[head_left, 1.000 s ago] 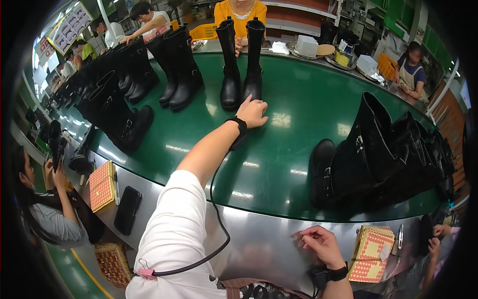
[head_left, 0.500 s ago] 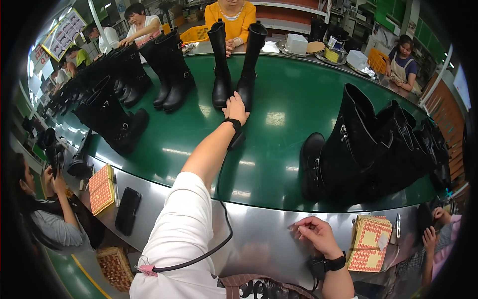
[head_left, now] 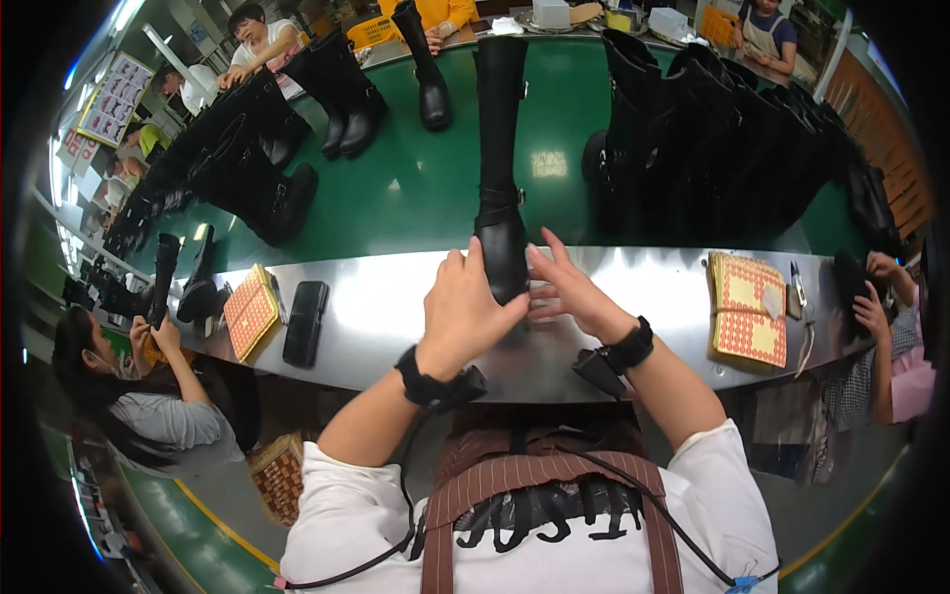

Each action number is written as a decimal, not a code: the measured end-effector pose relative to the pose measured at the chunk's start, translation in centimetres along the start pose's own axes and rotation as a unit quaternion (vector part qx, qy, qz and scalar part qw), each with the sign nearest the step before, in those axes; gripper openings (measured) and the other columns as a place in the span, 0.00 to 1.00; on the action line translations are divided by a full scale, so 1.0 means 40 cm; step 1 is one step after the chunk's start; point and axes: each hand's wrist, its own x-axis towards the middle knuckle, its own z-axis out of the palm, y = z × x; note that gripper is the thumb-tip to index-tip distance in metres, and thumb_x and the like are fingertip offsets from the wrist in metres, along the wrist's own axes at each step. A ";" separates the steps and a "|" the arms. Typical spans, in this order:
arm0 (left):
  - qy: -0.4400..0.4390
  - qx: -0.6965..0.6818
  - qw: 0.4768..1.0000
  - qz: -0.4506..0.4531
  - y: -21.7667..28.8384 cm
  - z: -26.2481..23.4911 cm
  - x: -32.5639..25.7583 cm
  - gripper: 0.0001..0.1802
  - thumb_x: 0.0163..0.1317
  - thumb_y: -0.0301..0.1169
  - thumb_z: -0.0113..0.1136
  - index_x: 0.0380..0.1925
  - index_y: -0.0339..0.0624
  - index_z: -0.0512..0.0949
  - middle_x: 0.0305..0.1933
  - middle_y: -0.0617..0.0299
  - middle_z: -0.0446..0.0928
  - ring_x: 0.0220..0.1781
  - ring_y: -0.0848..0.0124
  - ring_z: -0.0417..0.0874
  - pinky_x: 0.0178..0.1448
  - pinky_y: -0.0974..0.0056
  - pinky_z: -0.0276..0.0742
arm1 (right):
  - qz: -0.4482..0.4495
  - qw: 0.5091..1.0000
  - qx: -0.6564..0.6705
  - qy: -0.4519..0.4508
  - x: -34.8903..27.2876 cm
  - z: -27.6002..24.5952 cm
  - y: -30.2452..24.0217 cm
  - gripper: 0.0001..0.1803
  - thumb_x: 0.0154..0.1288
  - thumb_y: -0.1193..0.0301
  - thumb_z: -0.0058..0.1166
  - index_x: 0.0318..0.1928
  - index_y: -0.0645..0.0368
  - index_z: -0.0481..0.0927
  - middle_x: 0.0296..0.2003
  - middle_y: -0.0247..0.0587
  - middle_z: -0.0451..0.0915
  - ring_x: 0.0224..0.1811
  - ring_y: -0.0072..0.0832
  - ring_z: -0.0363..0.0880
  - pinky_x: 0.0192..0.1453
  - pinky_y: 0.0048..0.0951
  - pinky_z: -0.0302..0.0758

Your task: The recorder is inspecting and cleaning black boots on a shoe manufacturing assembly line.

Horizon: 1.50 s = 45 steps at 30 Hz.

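Note:
A tall black boot (head_left: 503, 148) with a buckled ankle strap stands upright in front of me, toe toward me, at the metal edge of the table. My left hand (head_left: 467, 309) grips its toe from the left, the thumb across the front. On the boot's other side, my right hand (head_left: 576, 291) has its fingers spread close to the toe; whether they touch it I cannot tell. Farther back, a single black boot (head_left: 431, 89) stands on the green tabletop (head_left: 396, 193).
Black boots crowd the table's left (head_left: 242, 188) and right (head_left: 683, 148). Yellow sticker sheets with red circles lie at left (head_left: 250, 312) and right (head_left: 749, 312). A black phone (head_left: 306, 322) rests beside the left sheets. Co-workers are at both sides and across the table.
One boot of the far pair has come toward me with my left hand. My right hand has moved up beside its toe. The view has also shifted.

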 end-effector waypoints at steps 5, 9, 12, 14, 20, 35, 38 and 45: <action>-0.032 -0.196 0.979 0.054 0.004 0.008 -0.140 0.47 0.52 0.40 0.74 0.67 0.29 0.63 0.48 0.51 0.74 0.48 0.61 0.78 0.51 0.58 0.78 | -0.065 0.995 0.063 0.035 -0.036 0.059 0.005 0.56 0.61 0.62 0.68 0.77 0.59 0.40 0.63 0.54 0.67 0.56 0.35 0.78 0.57 0.35 0.79; -0.074 -0.556 0.797 -0.223 -0.069 0.047 -0.105 0.35 0.69 0.53 0.53 0.66 0.38 0.65 0.51 0.51 0.75 0.52 0.65 0.78 0.55 0.60 0.77 | -0.084 0.994 0.065 -0.002 -0.120 0.001 0.020 0.48 0.64 0.64 0.65 0.76 0.60 0.48 0.59 0.50 0.72 0.54 0.30 0.79 0.56 0.30 0.78; -0.250 -0.772 0.531 -0.244 -0.068 0.126 -0.065 0.48 0.67 0.68 0.42 0.68 0.36 0.62 0.60 0.43 0.73 0.59 0.56 0.77 0.66 0.51 0.72 | -0.074 0.991 0.104 -0.042 -0.192 -0.021 0.022 0.44 0.66 0.64 0.62 0.75 0.60 0.52 0.59 0.48 0.73 0.55 0.28 0.77 0.58 0.26 0.75; -0.292 -0.857 0.399 -0.147 -0.031 0.187 -0.053 0.48 0.68 0.68 0.38 0.69 0.36 0.62 0.70 0.46 0.67 0.71 0.54 0.69 0.74 0.50 0.65 | -0.096 0.993 0.053 -0.052 -0.228 -0.019 0.021 0.46 0.69 0.55 0.59 0.76 0.59 0.48 0.62 0.51 0.70 0.58 0.31 0.75 0.62 0.29 0.73; -0.302 -0.832 0.417 -0.209 0.038 0.250 -0.049 0.40 0.71 0.65 0.38 0.57 0.39 0.74 0.50 0.49 0.82 0.48 0.56 0.85 0.56 0.52 0.83 | -0.111 0.807 -0.511 0.275 -0.393 -0.266 -0.038 0.23 0.66 0.48 0.56 0.43 0.54 0.88 0.30 0.46 0.86 0.36 0.45 0.85 0.44 0.38 0.80; -0.250 -0.892 0.342 -0.157 0.094 0.194 -0.045 0.41 0.69 0.68 0.33 0.55 0.44 0.76 0.45 0.56 0.82 0.42 0.67 0.87 0.46 0.63 0.88 | 0.146 0.601 -0.542 0.569 -0.588 -1.120 -0.007 0.18 0.57 0.56 0.66 0.45 0.51 0.87 0.43 0.41 0.87 0.50 0.42 0.85 0.54 0.45 0.77; -0.228 -0.912 0.306 -0.148 0.090 0.188 -0.044 0.40 0.70 0.67 0.35 0.58 0.44 0.74 0.48 0.57 0.81 0.47 0.66 0.86 0.51 0.61 0.86 | 0.092 0.543 -0.583 0.597 -0.592 -1.059 -0.045 0.17 0.62 0.56 0.63 0.46 0.51 0.86 0.41 0.39 0.86 0.49 0.41 0.84 0.54 0.43 0.76; -0.053 -0.882 0.451 -0.124 0.130 0.169 -0.033 0.42 0.69 0.66 0.38 0.67 0.43 0.66 0.62 0.55 0.75 0.60 0.64 0.80 0.62 0.59 0.79 | -0.332 0.564 -0.528 0.541 -0.592 -0.628 -0.237 0.13 0.78 0.65 0.46 0.51 0.61 0.78 0.40 0.41 0.82 0.40 0.30 0.79 0.46 0.31 0.75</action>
